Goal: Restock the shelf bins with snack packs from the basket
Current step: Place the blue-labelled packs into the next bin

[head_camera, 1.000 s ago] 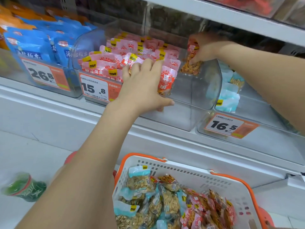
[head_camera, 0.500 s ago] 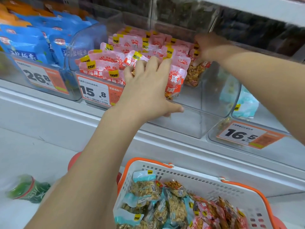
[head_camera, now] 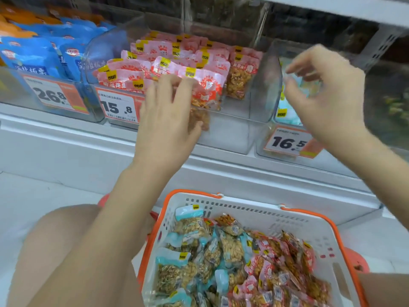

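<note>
Basket (head_camera: 261,212) below both hands is still holding many pink and blue snack packs (head_camera: 223,258), while left hand (head_camera: 164,120), fingers straight, is pressing the bin's (head_camera: 256,94) pink packs (head_camera: 205,87) upright and right hand (head_camera: 327,100) is hovering loosely curled, empty, so restocking is looking partway done.

Open floor showed at the right of the middle bin (head_camera: 234,129); pink packs (head_camera: 177,60) crowded its left.

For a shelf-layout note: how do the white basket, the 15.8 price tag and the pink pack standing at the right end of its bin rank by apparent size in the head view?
1. White basket, largest, also nearest the camera.
2. 15.8 price tag.
3. Pink pack, close to the tag, so that order is unsure.
</note>
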